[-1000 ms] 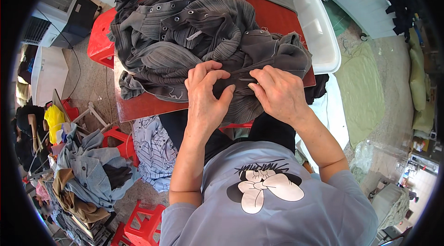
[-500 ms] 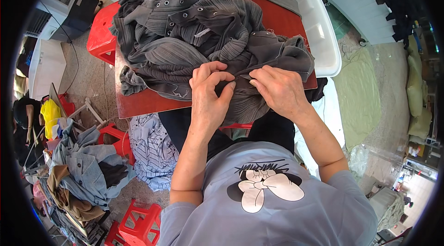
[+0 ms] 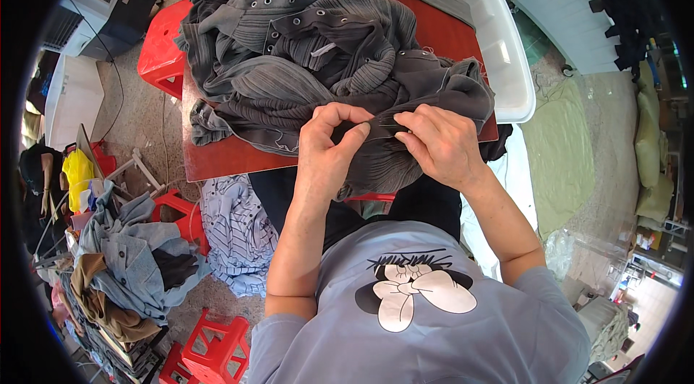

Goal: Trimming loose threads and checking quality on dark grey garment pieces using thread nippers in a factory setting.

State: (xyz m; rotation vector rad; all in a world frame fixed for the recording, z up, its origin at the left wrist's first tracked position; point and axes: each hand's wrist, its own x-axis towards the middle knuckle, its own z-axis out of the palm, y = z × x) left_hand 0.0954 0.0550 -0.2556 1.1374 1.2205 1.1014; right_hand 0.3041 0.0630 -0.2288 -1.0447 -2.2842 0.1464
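A dark grey ribbed garment (image 3: 383, 160) hangs over the near edge of a red board (image 3: 238, 161). My left hand (image 3: 329, 149) pinches its cloth between thumb and forefinger near a seam. Just to the right, my right hand (image 3: 441, 142) has thumb and fingertips drawn close together over the same seam. A fine pale line, needle or thread, runs between the two hands; it is too small to tell which. More of the dark ribbed cloth with metal eyelets (image 3: 296, 21) lies heaped beyond my hands.
A white plastic tub (image 3: 506, 52) stands along the board's right side. Red plastic stools (image 3: 163, 48) are at the left and lower left. A striped blue garment (image 3: 238, 232) hangs below the board, and piled clothes (image 3: 137, 261) lie farther left.
My right hand has shifted slightly right, and its thumb and forefinger look a little farther apart. The left hand still pinches the cloth. The fine pale line between the hands now shows more.
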